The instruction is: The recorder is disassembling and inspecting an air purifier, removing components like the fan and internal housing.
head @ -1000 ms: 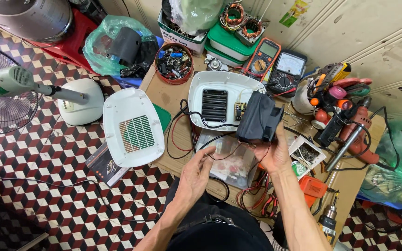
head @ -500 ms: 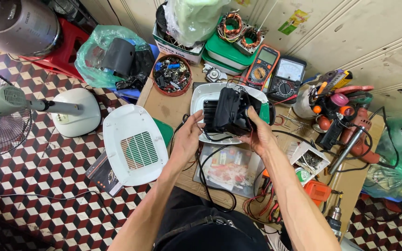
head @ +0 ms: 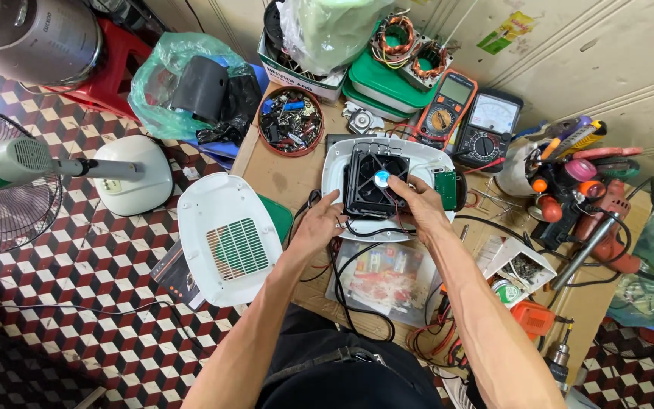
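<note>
A black square cooling fan point(head: 373, 182) with a pale blue hub lies inside an open white plastic casing point(head: 333, 163) on the wooden bench. My right hand point(head: 420, 203) rests on the fan's right side, fingers on its frame. At the casing's lower left edge, my left hand point(head: 318, 223) presses beside the fan's corner. Black and red wires point(head: 357, 261) trail from the casing toward me. A small green circuit board point(head: 445, 189) sits at the casing's right end.
The casing's white grilled cover point(head: 227, 238) leans off the bench's left edge. Two multimeters point(head: 467, 121), a round tray of small parts point(head: 291, 121), motor stators point(head: 410, 47), a drill point(head: 596, 227) and screwdrivers crowd the bench. A standing fan point(head: 32, 163) lies on the tiled floor.
The black fan was lifted off the bench, turned over in both hands, and now sits flat inside the white casing. My left hand moved from the bench up to the casing.
</note>
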